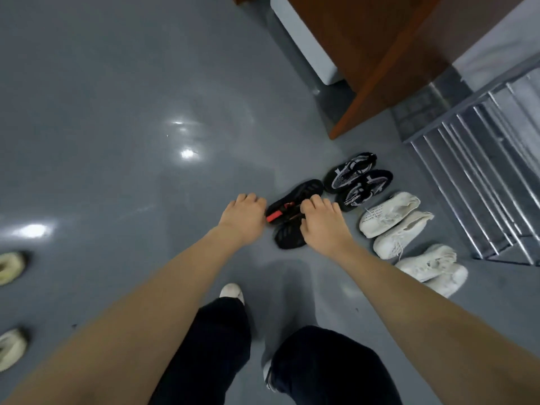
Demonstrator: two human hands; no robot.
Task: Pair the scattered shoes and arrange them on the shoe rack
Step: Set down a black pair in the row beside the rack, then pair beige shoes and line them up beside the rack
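Observation:
Two black shoes with a red heel tab lie on the grey floor: one reaches up and right, the other lies nearer me. My left hand grips the heel end by the red tab. My right hand holds the shoes from the right, fingers curled over them. To their right runs a row of pairs: black-and-white shoes, white lace-up shoes, and another white pair. The metal shoe rack stands at the right.
Two pale yellowish shoes lie apart at the left edge. A brown wooden cabinet and a white unit stand at the back. My legs and feet are below the hands. Open grey floor spreads to the left.

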